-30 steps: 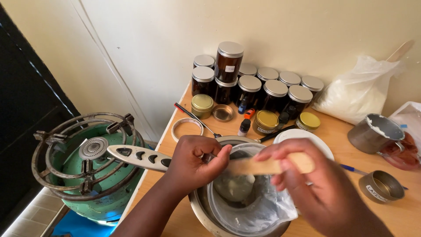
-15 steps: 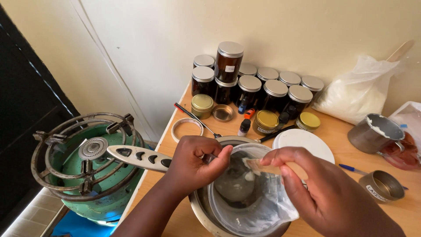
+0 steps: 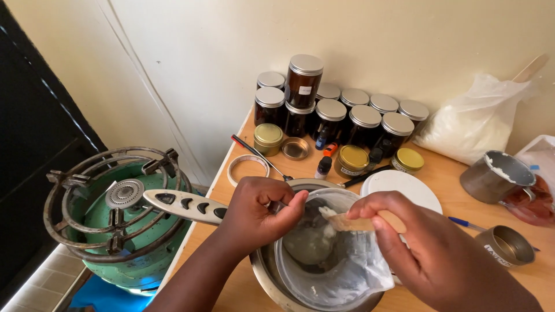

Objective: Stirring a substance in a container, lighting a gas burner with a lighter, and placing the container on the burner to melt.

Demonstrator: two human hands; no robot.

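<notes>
**Q:** What changed over the last second?

**Me:** Since then, my right hand point(image 3: 428, 242) has drawn back and dipped the stick point(image 3: 347, 221) from level above the jug point(image 3: 329, 254) down inside its rim. My left hand point(image 3: 257, 211) has not shifted.

**Q:** State of each hand?

**Me:** Left: closed around the pan handle point(image 3: 185, 205) where it meets the pan point(image 3: 272, 283). Right: fingers pinching the stick's upper end, its smeared tip inside the jug.

**Q:** Where does the jug sit?

**Me:** Inside the pan, at the table's point(image 3: 243, 289) near edge, beside the burner point(image 3: 115, 208).

**Q:** How is stirring best done?

**Me:** My judgement: keep the handle braced, keep the tip low, scrape the wall, and move slowly so nothing slops over. Jars point(image 3: 347, 115) stand behind, well apart.
</notes>
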